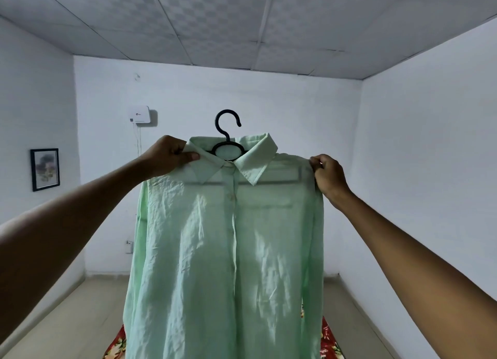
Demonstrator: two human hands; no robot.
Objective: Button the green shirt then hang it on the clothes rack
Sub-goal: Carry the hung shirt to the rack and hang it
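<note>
The pale green shirt (223, 251) hangs in front of me at chest height, front buttoned down the middle, collar up. It sits on a black plastic hanger (227, 132) whose hook pokes up above the collar; the hanger's bar shows faintly through the cloth. My left hand (169, 154) grips the shirt at the left collar and shoulder. My right hand (326, 174) pinches the shirt's right shoulder seam. Both arms are stretched forward, holding the shirt up in the air. No clothes rack is in view.
White walls enclose a small room with a tiled floor. A white box (139, 114) is fixed to the far wall and a framed picture (45, 169) hangs on the left wall. Red floral fabric (328, 342) lies below, behind the shirt's hem.
</note>
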